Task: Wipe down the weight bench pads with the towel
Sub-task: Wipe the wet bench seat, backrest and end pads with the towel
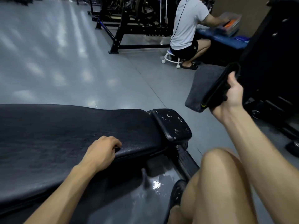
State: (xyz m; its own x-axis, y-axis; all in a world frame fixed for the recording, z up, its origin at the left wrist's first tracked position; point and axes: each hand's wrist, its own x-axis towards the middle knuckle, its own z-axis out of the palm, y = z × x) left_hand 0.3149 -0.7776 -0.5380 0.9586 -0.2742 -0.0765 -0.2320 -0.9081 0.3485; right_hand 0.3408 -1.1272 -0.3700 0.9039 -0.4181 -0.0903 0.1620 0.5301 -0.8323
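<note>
The long black bench pad [64, 135] stretches across the left and middle of the head view. A small worn black seat pad [171, 125] with chipped white spots sits at its right end. My left hand [102, 152] rests on the near edge of the long pad with its fingers curled over the edge. My right hand [233, 96] is raised to the right of the bench and grips a folded dark grey towel [203, 88]. The towel hangs in the air, apart from both pads.
A person [187, 28] in a white shirt sits on a small white stool [171, 58] at the back, by a blue table [226, 39]. Black rack frames [129, 29] stand behind. A black machine [275, 62] rises at right. My bare knee [218, 183] is low right. Grey floor [56, 54] spreads to the left.
</note>
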